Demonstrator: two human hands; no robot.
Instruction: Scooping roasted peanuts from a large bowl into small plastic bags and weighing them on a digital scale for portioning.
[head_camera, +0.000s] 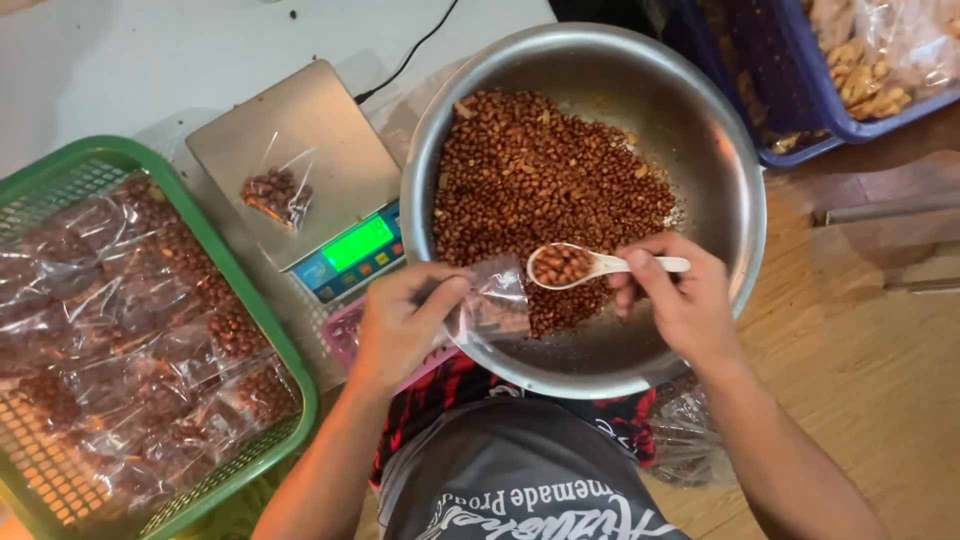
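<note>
Two hands, white plastic spoon (600, 265) of glossy peanuts, crinkled clear bag (492, 300)

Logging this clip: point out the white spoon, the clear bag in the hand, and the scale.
white spoon (563, 265), head view, on its nut-filled bowl.
clear bag (497, 300), head view, on its open plastic side.
scale (300, 125), head view, on its bare metal platform.
</note>
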